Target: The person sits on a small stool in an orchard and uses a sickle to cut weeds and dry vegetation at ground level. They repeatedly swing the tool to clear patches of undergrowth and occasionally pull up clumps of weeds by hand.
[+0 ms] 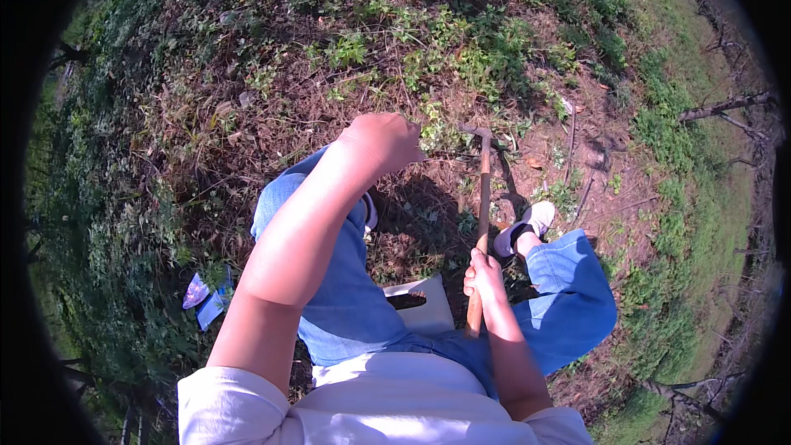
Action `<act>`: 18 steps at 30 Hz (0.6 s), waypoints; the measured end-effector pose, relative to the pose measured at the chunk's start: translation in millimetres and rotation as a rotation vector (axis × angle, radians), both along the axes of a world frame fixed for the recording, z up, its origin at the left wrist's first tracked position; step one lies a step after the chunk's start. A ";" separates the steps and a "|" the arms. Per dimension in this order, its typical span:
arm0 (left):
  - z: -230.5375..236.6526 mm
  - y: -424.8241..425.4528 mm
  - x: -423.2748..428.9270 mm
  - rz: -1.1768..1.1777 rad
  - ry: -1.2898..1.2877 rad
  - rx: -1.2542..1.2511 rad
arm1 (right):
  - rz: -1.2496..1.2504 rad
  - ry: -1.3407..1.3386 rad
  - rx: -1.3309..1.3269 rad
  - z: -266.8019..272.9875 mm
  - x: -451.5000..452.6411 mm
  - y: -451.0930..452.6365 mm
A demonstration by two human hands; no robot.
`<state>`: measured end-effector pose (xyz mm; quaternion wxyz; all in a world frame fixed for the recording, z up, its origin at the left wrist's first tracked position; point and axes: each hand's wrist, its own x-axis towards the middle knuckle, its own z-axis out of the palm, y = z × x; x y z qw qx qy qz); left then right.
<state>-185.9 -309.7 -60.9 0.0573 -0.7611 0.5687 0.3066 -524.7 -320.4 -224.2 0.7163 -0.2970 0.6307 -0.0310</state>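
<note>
My right hand [485, 278] is wrapped around the lower part of a wooden handle, between my knees. The handle belongs to a small hoe-like hand tool [484, 188], whose narrow metal head [476, 131] points left and rests at or just over the weeds. My left hand [388, 141] reaches forward past my left knee, over dry stalks and low green weeds [435, 127]. Its back faces up and its fingers look bent, mostly hidden beneath the hand. Whether it grips a stem cannot be seen.
Under me is a pale stool [432, 304] with a handle slot. My shoe [537, 217] stands right of the tool. A blue and white packet [211, 309] lies in the plants at left. Dry sticks [571, 142] lie on bare soil, and branches [729, 106] reach in from the right.
</note>
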 end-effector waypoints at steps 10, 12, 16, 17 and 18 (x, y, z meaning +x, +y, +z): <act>-2.1 -2.5 1.9 -0.005 -0.012 0.042 | 0.182 0.067 -0.104 -15.3 -9.3 38.3; -4.1 0.6 4.2 -0.012 -0.026 0.014 | 0.291 0.102 -0.002 40.7 -11.7 42.0; -5.7 2.3 3.7 -0.005 -0.039 -0.059 | 0.206 -0.002 0.057 70.8 -18.9 30.1; -8.3 4.9 5.3 0.001 -0.042 -0.085 | 0.160 -0.019 0.011 67.5 -11.1 27.9; -3.7 2.6 3.8 -0.001 -0.026 -0.066 | 0.096 -0.019 -0.053 53.8 -2.0 21.0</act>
